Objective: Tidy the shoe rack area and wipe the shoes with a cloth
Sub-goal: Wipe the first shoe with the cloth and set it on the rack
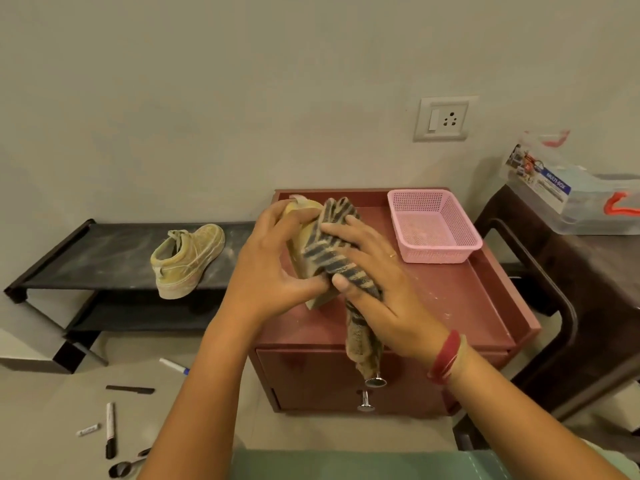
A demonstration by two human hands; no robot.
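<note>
Gripped in L hand (270,271): tan shoe (299,247), fingers curled round one end, thumb at sole edge. R hand (384,299): holding striped cloth (341,209) against shoe's side, tail hanging under palm. Both above red cabinet (450,306), near pink basket (436,258). 2nd shoe (187,261): on black rack (104,254), well apart.

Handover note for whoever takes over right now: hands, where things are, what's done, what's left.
Left hand grips one shoe above the cabinet.
Right hand holds the striped cloth against that shoe.
Second shoe sits on the rack, top shelf, looking dusty.
Done: nothing clearly finished.
Left: finish this shoe, wipe the second, rack both, and probably clear the markers and scissors off the floor.
</note>
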